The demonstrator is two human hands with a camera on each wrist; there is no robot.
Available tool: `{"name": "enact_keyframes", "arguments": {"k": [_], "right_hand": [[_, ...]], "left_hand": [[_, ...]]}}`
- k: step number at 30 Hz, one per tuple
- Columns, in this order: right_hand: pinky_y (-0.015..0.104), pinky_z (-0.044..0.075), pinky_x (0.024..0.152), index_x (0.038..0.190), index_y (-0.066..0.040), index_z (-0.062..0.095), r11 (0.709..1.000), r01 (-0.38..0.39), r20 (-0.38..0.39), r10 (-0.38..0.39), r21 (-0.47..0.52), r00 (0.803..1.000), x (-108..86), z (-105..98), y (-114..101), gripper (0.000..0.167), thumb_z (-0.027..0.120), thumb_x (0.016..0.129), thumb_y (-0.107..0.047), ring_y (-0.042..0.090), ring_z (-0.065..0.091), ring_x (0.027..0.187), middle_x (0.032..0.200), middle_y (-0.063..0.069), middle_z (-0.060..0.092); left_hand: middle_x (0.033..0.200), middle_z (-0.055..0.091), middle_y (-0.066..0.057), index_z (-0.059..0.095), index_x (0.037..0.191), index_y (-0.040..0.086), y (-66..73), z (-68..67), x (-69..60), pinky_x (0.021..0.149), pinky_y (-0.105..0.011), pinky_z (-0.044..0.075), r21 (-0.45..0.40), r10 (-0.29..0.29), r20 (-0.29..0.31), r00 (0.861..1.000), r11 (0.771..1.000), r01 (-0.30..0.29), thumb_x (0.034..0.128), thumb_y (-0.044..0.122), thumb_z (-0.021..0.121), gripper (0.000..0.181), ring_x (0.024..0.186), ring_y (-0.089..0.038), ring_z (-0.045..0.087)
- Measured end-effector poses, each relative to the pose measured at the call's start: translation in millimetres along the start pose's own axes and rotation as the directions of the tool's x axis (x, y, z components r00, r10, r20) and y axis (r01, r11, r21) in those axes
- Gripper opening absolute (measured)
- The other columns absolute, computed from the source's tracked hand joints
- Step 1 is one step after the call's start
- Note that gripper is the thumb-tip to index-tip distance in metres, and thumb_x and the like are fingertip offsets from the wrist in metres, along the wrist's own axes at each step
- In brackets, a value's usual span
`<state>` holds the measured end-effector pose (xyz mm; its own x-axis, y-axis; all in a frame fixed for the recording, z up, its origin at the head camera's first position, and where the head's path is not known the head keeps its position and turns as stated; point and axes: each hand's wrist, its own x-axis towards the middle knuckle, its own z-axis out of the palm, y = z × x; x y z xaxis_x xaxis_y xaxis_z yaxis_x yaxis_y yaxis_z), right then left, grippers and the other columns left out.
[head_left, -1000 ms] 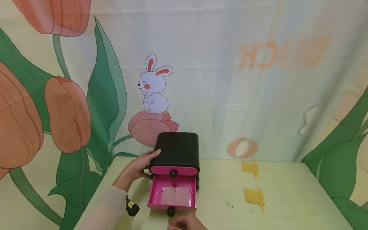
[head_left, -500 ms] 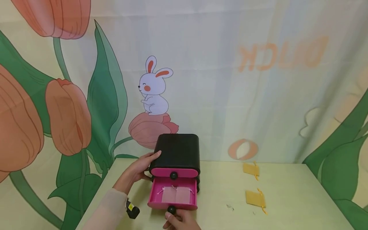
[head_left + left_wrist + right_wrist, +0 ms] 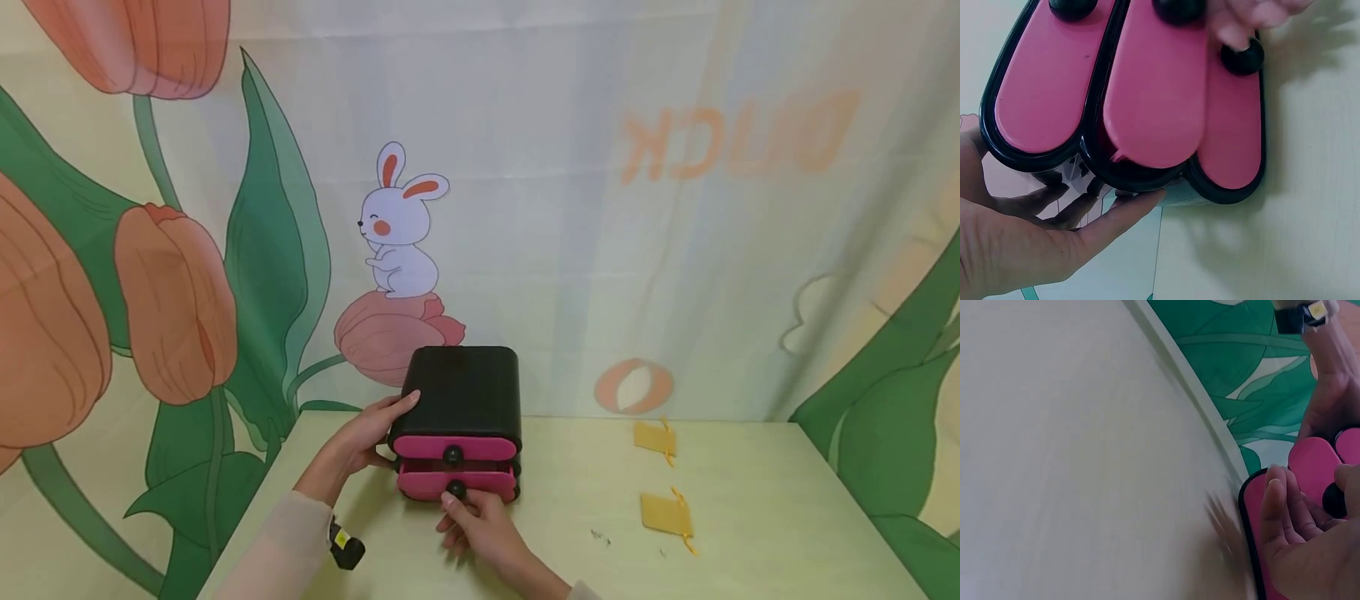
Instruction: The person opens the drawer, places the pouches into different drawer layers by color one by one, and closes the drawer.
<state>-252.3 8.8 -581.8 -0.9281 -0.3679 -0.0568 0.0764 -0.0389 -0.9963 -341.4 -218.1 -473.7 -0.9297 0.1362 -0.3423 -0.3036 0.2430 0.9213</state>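
A small black cabinet (image 3: 465, 387) with pink drawers and round black knobs stands at the back of the table. My left hand (image 3: 371, 429) rests on its left side, thumb on the top edge and fingers stretched along the side. My right hand (image 3: 480, 529) pinches the knob (image 3: 456, 489) of the second drawer (image 3: 420, 485), which sticks out slightly; its inside is mostly hidden. In the left wrist view, that drawer's front (image 3: 1154, 94) stands proud of its frame. Fingers of my right hand (image 3: 1310, 550) hang below the knob in the right wrist view.
Two yellow drawstring pouches (image 3: 666, 514) lie to the right on the pale table (image 3: 570, 467). Some tiny dark bits (image 3: 601, 537) lie nearer the cabinet. A printed curtain (image 3: 540, 250) hangs right behind the table. A black wrist device (image 3: 347, 550) sits at my left sleeve.
My right hand has come up to the second drawer's knob and pushed the drawer most of the way in. The pink pouches inside have gone out of sight. My left hand stays put.
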Motion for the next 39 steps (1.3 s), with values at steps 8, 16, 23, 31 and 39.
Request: {"name": "enact_keyframes", "arguments": {"k": [8,16,23,31,39], "right_hand": [[0.032,0.061,0.059,0.108,0.008,0.068,0.998,0.027,-0.038,-0.029,-0.049,0.999,14.5,-5,1,0.045,0.063,0.108,-0.037,0.019,0.071,0.066,0.086,0.015,0.076],[0.023,0.05,0.048,0.095,-0.002,0.072,0.985,-0.042,-0.078,0.029,-0.168,0.997,4.4,-11,15,0.033,0.072,0.103,-0.034,0.013,0.063,0.056,0.074,0.007,0.073],[0.022,0.048,0.046,0.093,-0.003,0.07,0.977,-0.107,-0.108,0.088,-0.184,0.99,1.6,-18,21,0.03,0.072,0.103,-0.032,0.012,0.061,0.053,0.07,0.003,0.069],[0.028,0.054,0.043,0.092,0.002,0.072,0.979,-0.08,-0.129,0.056,-0.188,0.99,7.4,-17,22,0.038,0.07,0.104,-0.033,0.012,0.064,0.047,0.07,0.01,0.072],[0.028,0.053,0.04,0.086,0.005,0.074,0.982,-0.07,-0.17,0.039,-0.178,0.985,12.6,-12,22,0.037,0.069,0.104,-0.027,0.011,0.064,0.044,0.067,0.008,0.071]], "left_hand": [[0.159,0.043,-0.028,0.026,0.165,0.006,1.1,1.9,-1.4,0.095,-0.078,0.049,0.003,0.009,0.008,1.0,1.0,-0.009,0.0958,0.071,0.062,0.102,0.147,-0.056,0.037],[0.162,0.039,-0.029,0.022,0.166,0.006,0.7,-0.4,-6.5,0.097,-0.078,0.047,-0.002,-0.013,0.005,1.0,1.0,0.013,0.0962,0.071,0.062,0.104,0.149,-0.056,0.033],[0.162,0.039,-0.028,0.022,0.166,0.006,2.0,1.8,-4.5,0.098,-0.079,0.045,0.003,-0.002,0.014,1.0,1.0,0.001,0.0962,0.071,0.062,0.104,0.149,-0.055,0.033],[0.16,0.043,-0.027,0.025,0.166,0.007,0.4,3.3,-0.7,0.097,-0.077,0.048,0.002,0.0,0.005,1.0,1.0,0.0,0.0949,0.073,0.062,0.104,0.148,-0.054,0.036],[0.159,0.043,-0.028,0.025,0.165,0.007,1.1,2.5,-3.7,0.097,-0.077,0.048,0.006,0.007,0.005,1.0,1.0,-0.007,0.0956,0.072,0.061,0.102,0.147,-0.054,0.037]]}}
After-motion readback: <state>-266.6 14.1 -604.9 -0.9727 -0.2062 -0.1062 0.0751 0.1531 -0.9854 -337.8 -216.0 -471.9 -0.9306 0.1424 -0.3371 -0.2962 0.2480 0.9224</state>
